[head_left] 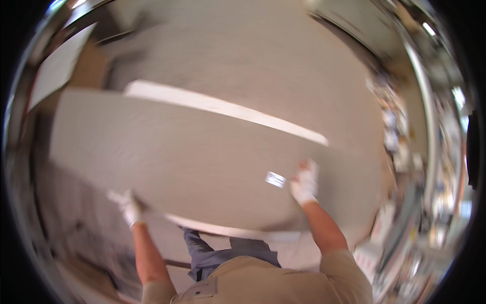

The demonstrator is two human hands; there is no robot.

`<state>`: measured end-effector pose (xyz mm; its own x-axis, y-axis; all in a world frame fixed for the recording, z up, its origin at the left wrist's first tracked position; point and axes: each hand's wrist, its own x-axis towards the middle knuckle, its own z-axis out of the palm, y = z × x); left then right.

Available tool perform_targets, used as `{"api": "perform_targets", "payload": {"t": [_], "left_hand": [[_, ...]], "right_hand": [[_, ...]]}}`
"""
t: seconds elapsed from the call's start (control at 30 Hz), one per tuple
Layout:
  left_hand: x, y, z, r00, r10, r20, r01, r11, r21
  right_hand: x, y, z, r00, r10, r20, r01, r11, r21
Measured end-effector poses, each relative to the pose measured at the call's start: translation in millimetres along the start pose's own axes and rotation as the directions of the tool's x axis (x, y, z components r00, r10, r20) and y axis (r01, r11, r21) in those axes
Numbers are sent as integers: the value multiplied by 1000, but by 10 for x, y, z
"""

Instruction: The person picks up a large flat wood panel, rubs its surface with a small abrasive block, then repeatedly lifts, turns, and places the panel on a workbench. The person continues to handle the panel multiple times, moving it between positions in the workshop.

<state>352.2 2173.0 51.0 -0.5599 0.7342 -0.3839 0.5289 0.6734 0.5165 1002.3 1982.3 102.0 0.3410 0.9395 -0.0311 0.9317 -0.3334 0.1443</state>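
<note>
A long, flat grey-brown panel (pixel 187 157) lies slantwise before me, with a pale strip (pixel 228 109) along its far side and a small white label (pixel 275 179) near its right end. My left hand (pixel 127 206), in a white glove, grips the panel's near edge toward the left; motion smears its fingers. At the right end, beside the label, my gloved right hand (pixel 305 181) is closed on the panel with reddish fingertips showing. The undersides of the panel and the fingers beneath it are hidden.
Beyond the panel spreads a broad grey-brown surface (pixel 253 55). A box-like piece with a white top (pixel 58 66) stands at the far left. Blurred clutter (pixel 395 121) lines the right side, with a long grey object (pixel 405 235) nearer me.
</note>
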Motion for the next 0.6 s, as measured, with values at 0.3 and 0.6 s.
{"api": "perform_targets", "payload": {"t": [0.3,0.6], "left_hand": [[866,262,-100,967,47,-251,-82,988,-132],[1533,-59,-249,959,10,283,170,780,-603]], "right_hand": [[-281,61,41,987,156,-42,-145,970,195],[-1575,274,616,540,839,-68,-786,531,318]]}}
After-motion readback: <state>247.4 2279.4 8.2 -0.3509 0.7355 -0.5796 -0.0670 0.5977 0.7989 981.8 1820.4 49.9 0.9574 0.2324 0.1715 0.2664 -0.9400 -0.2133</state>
